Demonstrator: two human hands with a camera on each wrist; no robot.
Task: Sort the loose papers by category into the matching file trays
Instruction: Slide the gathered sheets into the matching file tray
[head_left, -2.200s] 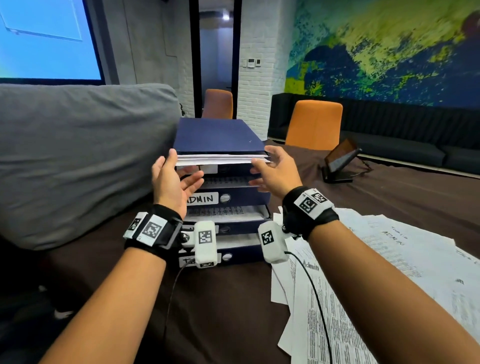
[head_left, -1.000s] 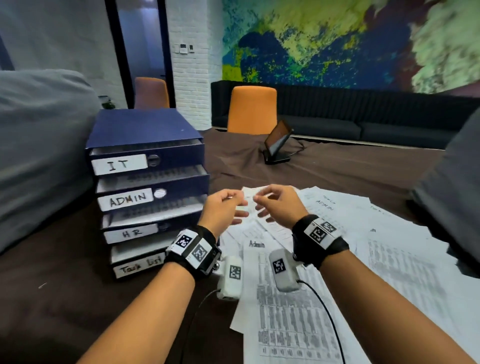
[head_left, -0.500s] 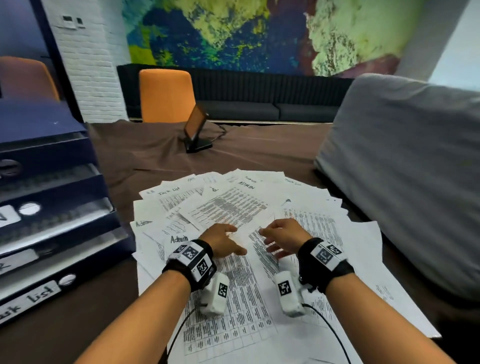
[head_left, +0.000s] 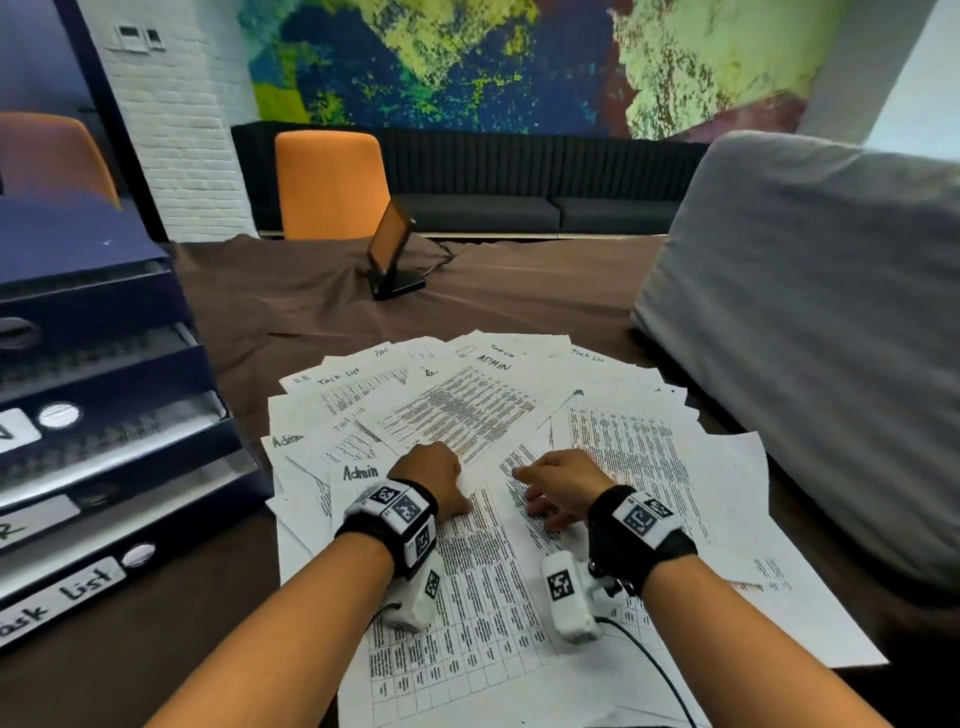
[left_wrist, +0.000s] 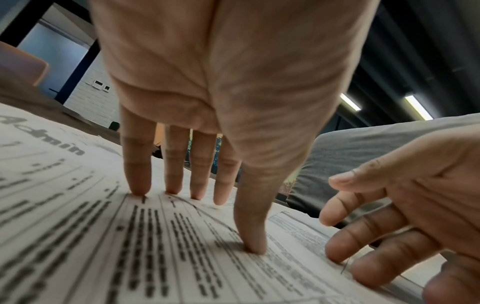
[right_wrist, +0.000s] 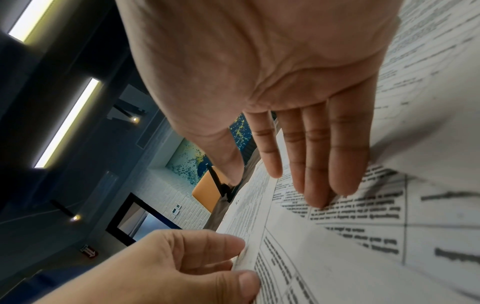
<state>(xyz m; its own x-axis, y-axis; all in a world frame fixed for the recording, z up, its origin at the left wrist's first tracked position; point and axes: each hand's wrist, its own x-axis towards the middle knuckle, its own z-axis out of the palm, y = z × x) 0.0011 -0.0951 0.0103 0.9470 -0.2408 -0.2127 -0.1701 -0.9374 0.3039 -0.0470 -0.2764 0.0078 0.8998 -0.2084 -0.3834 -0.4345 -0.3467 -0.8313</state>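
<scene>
at nine o'clock stands the stack of file trays (head_left: 119, 467), its white labels cut by the frame edge: "task list" reads on the lowest, a lone "r" on the one above, the higher ones not readable here. from about ten to two o'clock the loose papers (head_left: 649, 457) fan over the brown table (head_left: 156, 623), with handwritten headings "admin", "task list" and "ADMIN" on several; the printed tables are too fine to read.

the step in hand looks like picking the next sheet off the pile. the left hand (head_left: 436, 480) sits at the centre, just right of the sheet headed "admin" (head_left: 360, 473); the left wrist view shows its fingers (left_wrist: 137, 176) straight, tips pressing the top sheet, gripping nothing. just to its right the right hand (head_left: 563, 486) lies with straight fingers (right_wrist: 319, 164) flat on the paper, also holding nothing.

next, i judge, a heading must be read, one sheet slid free without dragging its neighbours, and carried to nine o'clock into the tray with the matching label
</scene>
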